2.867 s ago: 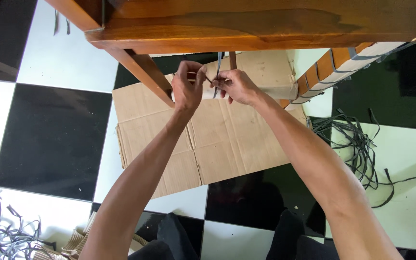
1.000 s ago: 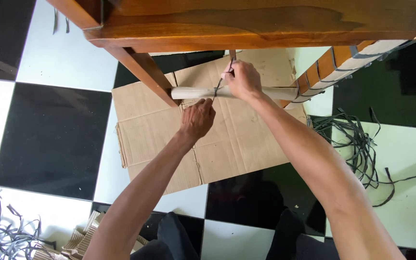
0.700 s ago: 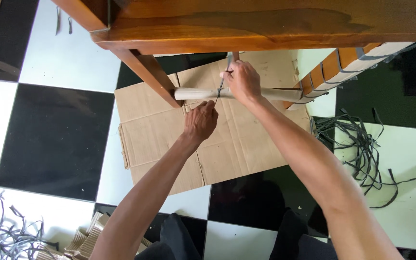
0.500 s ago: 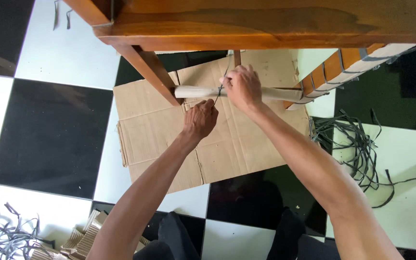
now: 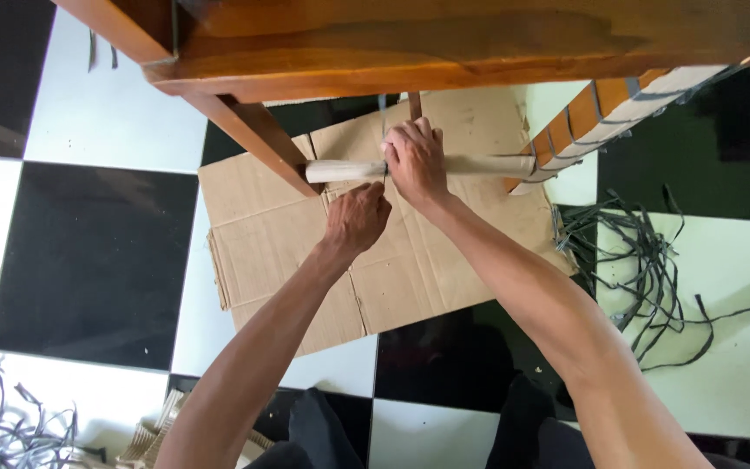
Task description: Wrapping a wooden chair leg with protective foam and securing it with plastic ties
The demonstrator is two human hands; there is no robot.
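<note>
A pale wooden rung (image 5: 345, 170) runs crosswise under a brown wooden frame (image 5: 444, 43), its long axis lying left to right and almost level. Its left end meets the slanting brown leg (image 5: 258, 139); its right end reaches a second leg wrapped in bands of orange and white (image 5: 605, 108). The rung hangs above a flattened sheet of cardboard (image 5: 279, 252) spread on the black-and-white chequered floor (image 5: 88, 260).

The right hand (image 5: 416, 161) lies over the middle of the rung, fingers curled down and closed around it, so that stretch of the rung is hidden. A thin dark strip (image 5: 414, 106) rises from just above the knuckles toward the frame; whether the fingers also pinch it cannot be told.

The left hand (image 5: 356, 217) sits just below the rung and slightly left of the right hand, over the cardboard. Its fingers are bunched together, tips turned up toward the underside of the rung. From this angle it is unclear whether they hold anything or touch the wood.

To the right, a loose tangle of dark strips (image 5: 644, 260) lies on a pale floor tile. A second heap of greyish strips (image 5: 10, 430) shows at the lower left corner, partly cut off. The frame's upper parts run out of the top edge, and the person's dark-clad knees (image 5: 323, 434) are cut off at the bottom.
</note>
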